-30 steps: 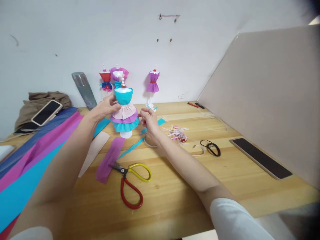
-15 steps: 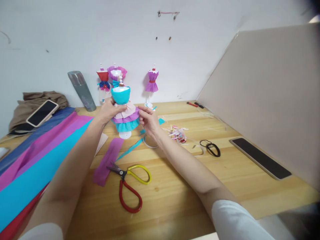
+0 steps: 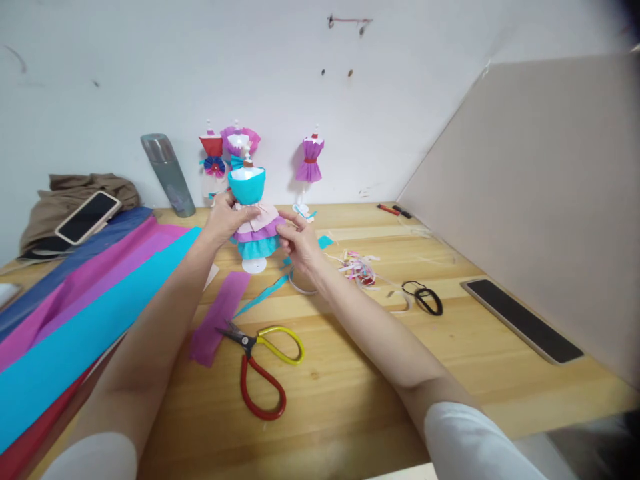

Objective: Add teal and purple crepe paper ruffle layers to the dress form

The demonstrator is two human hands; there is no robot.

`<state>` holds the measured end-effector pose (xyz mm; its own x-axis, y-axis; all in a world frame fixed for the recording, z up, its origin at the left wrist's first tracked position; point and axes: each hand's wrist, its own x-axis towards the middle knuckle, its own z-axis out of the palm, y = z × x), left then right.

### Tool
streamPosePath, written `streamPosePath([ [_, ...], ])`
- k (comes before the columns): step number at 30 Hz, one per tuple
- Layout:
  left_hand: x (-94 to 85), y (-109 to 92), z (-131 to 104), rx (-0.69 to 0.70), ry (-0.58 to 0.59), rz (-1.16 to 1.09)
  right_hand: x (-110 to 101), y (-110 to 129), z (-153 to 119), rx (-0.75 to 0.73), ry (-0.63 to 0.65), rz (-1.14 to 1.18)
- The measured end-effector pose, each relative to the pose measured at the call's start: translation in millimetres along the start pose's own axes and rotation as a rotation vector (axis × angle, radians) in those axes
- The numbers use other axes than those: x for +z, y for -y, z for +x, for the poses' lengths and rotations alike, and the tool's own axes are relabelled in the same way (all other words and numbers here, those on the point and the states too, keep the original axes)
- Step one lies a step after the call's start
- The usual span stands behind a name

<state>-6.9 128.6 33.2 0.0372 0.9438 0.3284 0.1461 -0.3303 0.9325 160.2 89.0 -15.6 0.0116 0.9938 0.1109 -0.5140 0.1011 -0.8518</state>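
Observation:
A small white dress form [image 3: 254, 265] stands upright on the table in a blue bodice [image 3: 247, 187] and a tiered skirt of pale pink, purple and blue crepe paper. My left hand [image 3: 226, 217] grips it at the waist, thumb across the pale pink layer. At the skirt's right side, my right hand [image 3: 296, 235] pinches the edge of the purple tier [image 3: 273, 229] between thumb and fingers. Nearer me lie scissors [image 3: 246, 341] with one yellow and one red handle, blades spread over a purple paper strip [image 3: 220, 317].
Behind stand other dressed forms, one in a purple dress [image 3: 310, 160], and a grey flask [image 3: 170, 177]. Long crepe paper sheets [image 3: 115, 293] and a phone [image 3: 88, 218] lie left. Right are paper scraps [image 3: 359, 268], black hair ties [image 3: 425, 300] and a dark flat device [image 3: 523, 320].
The view has shifted slightly, so everything sits a little differently in it. Both hands keep their hold on the dress form and its skirt.

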Motion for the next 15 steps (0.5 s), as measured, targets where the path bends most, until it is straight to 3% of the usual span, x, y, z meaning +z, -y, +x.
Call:
streamPosePath([
  [4, 0.0, -2.4, -2.4, 0.062, -0.003, 0.172, -1.7, -2.2, 1.8, -0.045, -0.048, 0.01],
  [15, 1.9, -6.9, -4.8, 0.062, 0.008, 0.134, -6.2, -11.1, 2.1, -0.113, -0.049, -0.014],
])
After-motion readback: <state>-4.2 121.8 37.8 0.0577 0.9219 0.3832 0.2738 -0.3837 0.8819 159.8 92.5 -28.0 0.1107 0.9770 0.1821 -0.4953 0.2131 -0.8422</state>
